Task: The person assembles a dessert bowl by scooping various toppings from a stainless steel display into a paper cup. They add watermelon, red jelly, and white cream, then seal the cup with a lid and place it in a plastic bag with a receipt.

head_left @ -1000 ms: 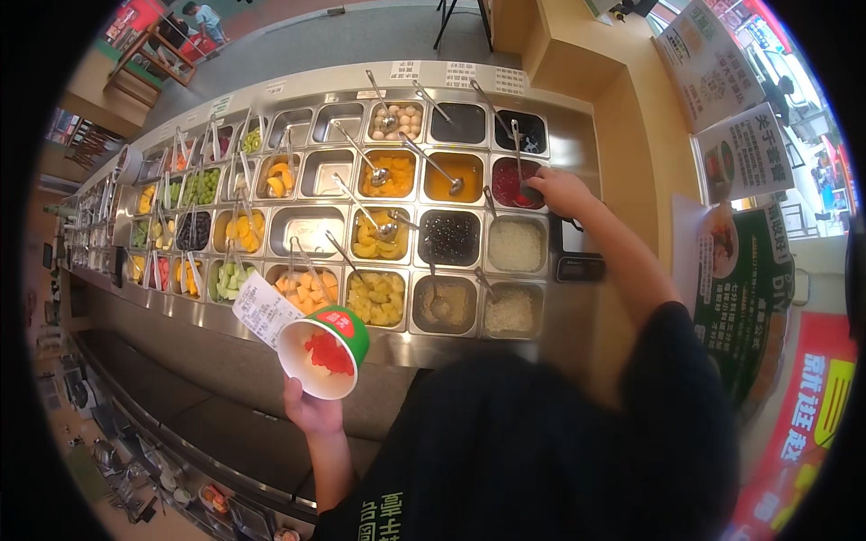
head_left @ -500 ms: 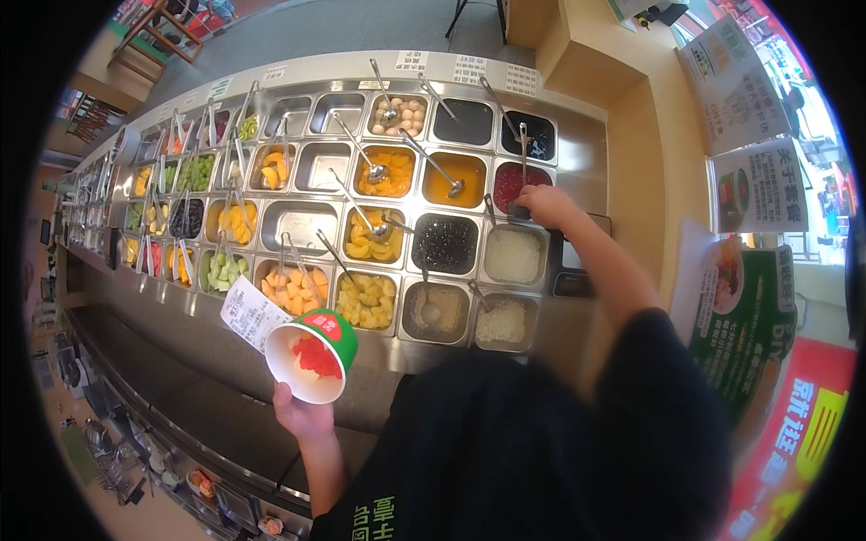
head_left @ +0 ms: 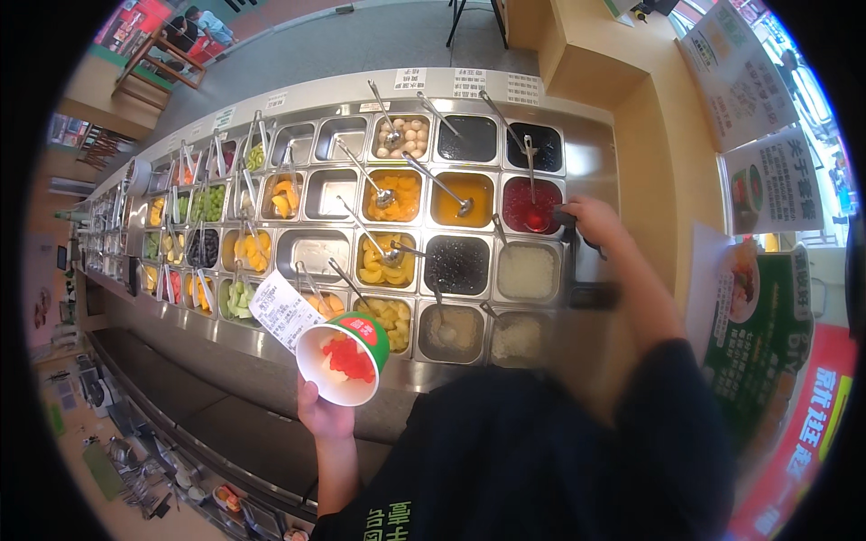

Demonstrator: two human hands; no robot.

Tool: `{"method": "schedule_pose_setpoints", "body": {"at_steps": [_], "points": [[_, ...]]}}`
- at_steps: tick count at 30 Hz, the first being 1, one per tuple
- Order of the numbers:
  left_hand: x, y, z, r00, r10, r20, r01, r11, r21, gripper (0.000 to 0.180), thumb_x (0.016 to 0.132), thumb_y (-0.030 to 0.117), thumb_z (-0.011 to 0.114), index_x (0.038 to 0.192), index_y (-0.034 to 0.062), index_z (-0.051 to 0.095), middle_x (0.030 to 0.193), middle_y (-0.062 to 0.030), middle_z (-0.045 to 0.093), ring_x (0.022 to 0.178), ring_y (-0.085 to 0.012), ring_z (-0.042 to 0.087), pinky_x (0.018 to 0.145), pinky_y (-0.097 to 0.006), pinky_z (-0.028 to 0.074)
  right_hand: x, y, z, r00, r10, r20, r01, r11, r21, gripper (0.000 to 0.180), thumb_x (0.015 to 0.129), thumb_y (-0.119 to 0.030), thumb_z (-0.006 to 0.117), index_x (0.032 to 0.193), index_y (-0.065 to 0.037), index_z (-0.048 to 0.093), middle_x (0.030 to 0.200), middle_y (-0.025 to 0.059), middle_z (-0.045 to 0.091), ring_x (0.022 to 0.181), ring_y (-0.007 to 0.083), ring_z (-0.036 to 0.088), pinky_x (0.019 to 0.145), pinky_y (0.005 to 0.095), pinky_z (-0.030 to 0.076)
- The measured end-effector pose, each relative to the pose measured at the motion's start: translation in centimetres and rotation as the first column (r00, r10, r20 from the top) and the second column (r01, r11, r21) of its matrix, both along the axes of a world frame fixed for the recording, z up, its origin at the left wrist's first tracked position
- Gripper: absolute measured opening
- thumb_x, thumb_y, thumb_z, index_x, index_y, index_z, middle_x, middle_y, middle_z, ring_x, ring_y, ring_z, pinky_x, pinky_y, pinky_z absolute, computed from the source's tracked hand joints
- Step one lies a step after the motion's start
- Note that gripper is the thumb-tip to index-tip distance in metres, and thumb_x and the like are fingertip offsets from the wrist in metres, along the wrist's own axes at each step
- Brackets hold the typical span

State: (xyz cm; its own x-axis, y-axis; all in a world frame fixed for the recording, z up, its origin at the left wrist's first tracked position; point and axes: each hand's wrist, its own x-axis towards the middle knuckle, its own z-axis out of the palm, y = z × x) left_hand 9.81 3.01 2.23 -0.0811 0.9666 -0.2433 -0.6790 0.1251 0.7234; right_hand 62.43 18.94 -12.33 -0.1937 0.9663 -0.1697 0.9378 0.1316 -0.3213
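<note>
My left hand (head_left: 323,417) holds a white and green paper cup (head_left: 345,362) with red jelly pieces in it, and a white paper slip (head_left: 285,311) stands up beside the cup. The cup is just in front of the steel topping bar (head_left: 577,144). My right hand (head_left: 594,221) reaches to the right rim of the pan of red jelly (head_left: 530,206), its fingers curled on a small dark object (head_left: 564,216). A metal ladle (head_left: 529,167) stands in that red pan.
The bar holds several steel pans of yellow, orange, black, white and green toppings, most with ladles or tongs. A wooden counter (head_left: 667,171) with printed signs runs along the right. A lower dark shelf (head_left: 180,388) lies at the front left.
My right hand has slipped a little from over the red pan to its right rim. The cup stays held in front of the bar.
</note>
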Motion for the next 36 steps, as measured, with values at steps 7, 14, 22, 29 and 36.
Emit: {"method": "schedule_pose_setpoints", "body": {"at_steps": [7,14,22,29,36], "points": [[0.6,0.2,0.1,1.0,0.006,0.005,-0.006,1.0,0.007,0.075,0.084,0.029,0.064,0.144,-0.0024,0.032,0.144,-0.0191,0.042,0.134,-0.0325,0.042,0.112,-0.046,0.033,1.8,-0.3,1.2,0.991,-0.072,0.115,0.069,0.997,0.038,0.034,0.081,-0.004,0.054,0.109,-0.015,0.07,0.116,0.0064,0.063,0.106,0.0307,0.061,0.09,0.0415,0.05],[0.0,-0.2,0.0,0.998,-0.067,-0.007,0.067,0.998,0.021,0.072,0.089,0.029,0.058,0.147,-0.0001,0.028,0.149,-0.0155,0.038,0.137,-0.0299,0.037,0.114,-0.046,0.029,6.0,-0.7,-1.0,0.965,-0.262,0.001,0.26,0.959,0.115,0.036,0.079,-0.001,0.055,0.11,-0.012,0.07,0.116,0.0111,0.063,0.107,0.0335,0.06,0.091,0.0425,0.049],[1.3,0.4,1.1,1.0,-0.015,-0.011,0.015,0.999,0.037,0.074,0.083,0.028,0.065,0.144,-0.0007,0.034,0.144,-0.018,0.043,0.132,-0.0321,0.043,0.111,-0.046,0.035,5.3,-2.9,1.1,0.9,-0.402,-0.17,0.428,0.891,0.155,0.039,0.076,0.001,0.055,0.111,-0.011,0.069,0.112,0.0141,0.063,0.103,0.0364,0.06,0.088,0.0435,0.05],[2.2,-1.0,4.0,0.951,-0.144,-0.273,0.149,0.989,-0.003,0.08,0.084,0.042,0.058,0.145,-0.004,0.033,0.145,-0.0164,0.044,0.134,-0.0318,0.042,0.115,-0.043,0.031,-2.4,-9.9,2.5,0.845,-0.364,-0.391,0.449,0.881,0.151,0.036,0.079,-0.008,0.056,0.114,-0.014,0.067,0.118,0.0119,0.062,0.106,0.0344,0.06,0.092,0.0429,0.049],[4.0,-5.1,4.9,0.947,-0.297,-0.122,0.304,0.952,0.046,0.062,0.092,0.037,0.051,0.137,-0.0051,0.045,0.137,-0.0198,0.051,0.122,-0.0297,0.054,0.102,-0.041,0.046,-8.1,-18.6,3.3,0.736,-0.285,-0.614,0.43,0.898,0.098,0.037,0.079,-0.006,0.057,0.115,-0.01,0.065,0.111,0.0146,0.061,0.105,0.0335,0.059,0.09,0.0412,0.049]]}}
